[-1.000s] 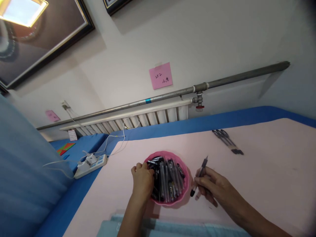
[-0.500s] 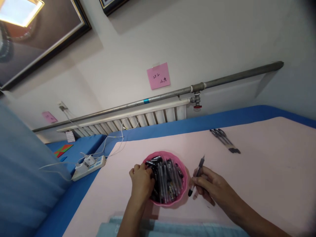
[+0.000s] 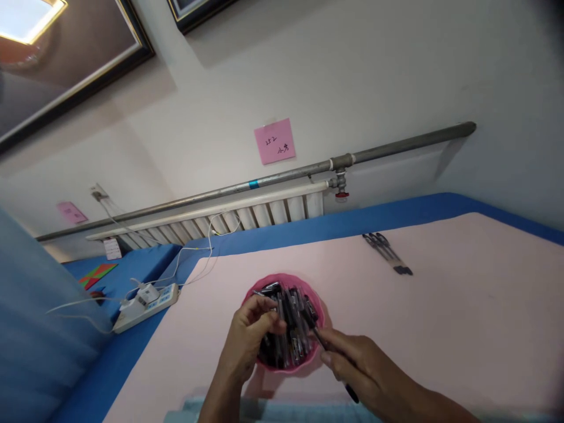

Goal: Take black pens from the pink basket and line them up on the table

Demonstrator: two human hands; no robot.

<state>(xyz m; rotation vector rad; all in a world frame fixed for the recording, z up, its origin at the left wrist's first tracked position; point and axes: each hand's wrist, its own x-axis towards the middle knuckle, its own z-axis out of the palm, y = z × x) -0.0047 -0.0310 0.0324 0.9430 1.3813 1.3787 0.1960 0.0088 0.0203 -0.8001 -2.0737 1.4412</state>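
A pink bowl (image 3: pixel 259 284) full of several black and clear pens sits on the pink table cover. My left hand (image 3: pixel 247 341) is over the bowl's left side, fingers pinched on a pen part (image 3: pixel 267 301) lifted from the pile. My right hand (image 3: pixel 356 367) is at the bowl's lower right, closed round a dark pen (image 3: pixel 318 337) whose tip points up-left over the bowl; its other end sticks out below the hand.
Three black pens (image 3: pixel 386 252) lie together at the far right of the pink cover (image 3: pixel 462 305). A white power strip (image 3: pixel 143 299) with cables rests on the blue surface to the left. A light blue cloth (image 3: pixel 282 411) lies at the near edge. Radiator and pipe run along the wall.
My right hand has carried its pen leftward to the bowl's edge. My left hand has risen from the pile with a pen part pinched. The camera view has shifted slightly.
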